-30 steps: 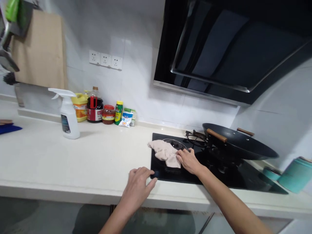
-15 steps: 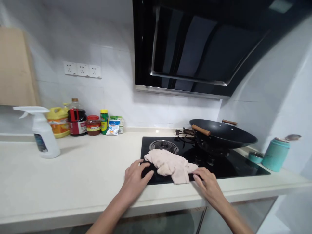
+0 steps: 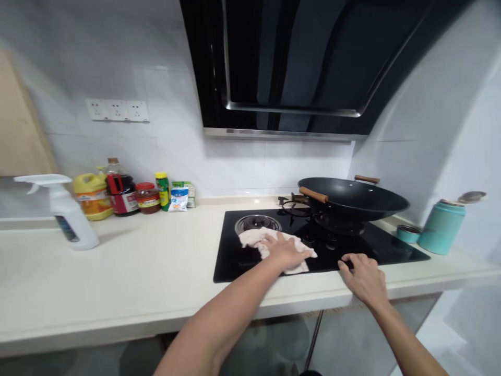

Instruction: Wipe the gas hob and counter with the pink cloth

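Observation:
A crumpled pale pink cloth (image 3: 250, 237) lies on the black glass hob (image 3: 230, 266), just in front of the left burner (image 3: 258, 223). On top of it rests my left hand (image 3: 285, 251), its fingers spread over the folds and pressing down. My right hand (image 3: 363, 277) is at the hob's front edge, right of the cloth and apart from it. Its fingers are loosely bent, the thumb a little away from them, and nothing shows in it. A black wok (image 3: 352, 201) with wooden handles stands on the right burner, beyond my right hand.
A white spray bottle (image 3: 74, 222) stands on the left of the counter (image 3: 156, 277). Behind it are a yellow jug (image 3: 93, 198), a dark sauce bottle (image 3: 122, 193), a red-lidded jar (image 3: 147, 198) and small packets. Right of the hob is a teal canister (image 3: 442, 228). A range hood (image 3: 289, 68) overhangs.
My left hand has moved right from beside the cloth onto it. My right hand has let go of the cloth's right end and shifted right. The view has turned slightly.

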A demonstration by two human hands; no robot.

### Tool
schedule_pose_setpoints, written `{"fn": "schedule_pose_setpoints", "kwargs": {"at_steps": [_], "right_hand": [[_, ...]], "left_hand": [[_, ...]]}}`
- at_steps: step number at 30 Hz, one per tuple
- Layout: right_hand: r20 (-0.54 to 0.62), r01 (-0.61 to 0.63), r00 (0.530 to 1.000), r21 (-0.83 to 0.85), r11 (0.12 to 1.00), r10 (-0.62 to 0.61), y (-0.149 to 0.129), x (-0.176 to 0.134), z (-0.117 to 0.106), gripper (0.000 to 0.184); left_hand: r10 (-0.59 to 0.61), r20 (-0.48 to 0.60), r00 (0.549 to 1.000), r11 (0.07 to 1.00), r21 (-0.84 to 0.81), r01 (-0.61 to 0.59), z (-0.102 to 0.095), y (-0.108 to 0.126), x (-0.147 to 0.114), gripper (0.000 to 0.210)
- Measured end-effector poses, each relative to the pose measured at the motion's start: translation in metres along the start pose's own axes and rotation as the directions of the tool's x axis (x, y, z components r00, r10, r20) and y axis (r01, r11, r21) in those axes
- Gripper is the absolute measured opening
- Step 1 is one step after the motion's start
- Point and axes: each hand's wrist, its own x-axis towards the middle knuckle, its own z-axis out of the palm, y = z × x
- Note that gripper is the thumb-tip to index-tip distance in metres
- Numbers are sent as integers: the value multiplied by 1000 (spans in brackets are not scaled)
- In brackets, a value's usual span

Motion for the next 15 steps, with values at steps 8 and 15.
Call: {"fn": "schedule_pose_setpoints", "kwargs": {"at_steps": [8, 15], "right_hand": [[48, -32, 998, -13, 999, 32, 6, 2, 5, 51], [84, -67, 994, -18, 998, 68, 2, 1, -1, 54]], "left_hand": [[222, -108, 969, 975, 24, -221, 25, -23, -22, 80], [13, -156, 988, 1000, -25, -17, -14, -130, -46, 64]]}}
